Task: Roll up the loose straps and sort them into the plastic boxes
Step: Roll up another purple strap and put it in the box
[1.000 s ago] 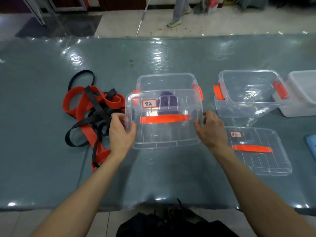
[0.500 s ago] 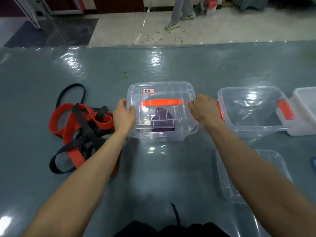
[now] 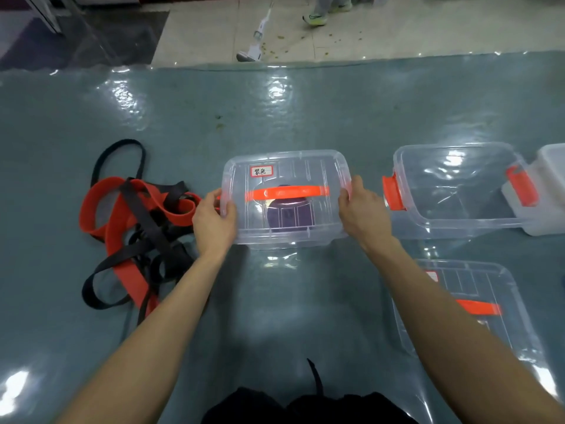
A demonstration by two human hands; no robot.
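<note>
A clear plastic box (image 3: 321, 228) stands at the table's middle with its labelled lid (image 3: 305, 166) on top; the lid has an orange handle. A rolled purple strap (image 3: 289, 214) shows through the plastic inside it. My left hand (image 3: 214, 221) grips the lid's left edge, and my right hand (image 3: 362, 209) grips its right edge. A tangle of loose red and black straps (image 3: 137, 228) lies on the table just left of the box.
An open clear box (image 3: 458, 221) with orange clips sits to the right, a white box (image 3: 550, 185) beyond it. Its separate lid (image 3: 477, 301) lies at the near right. A person sweeps the floor past the table's far edge.
The lid, held tilted in front of the box a second ago, now lies flat on the box. Both hands moved forward with it and stay at its two ends.
</note>
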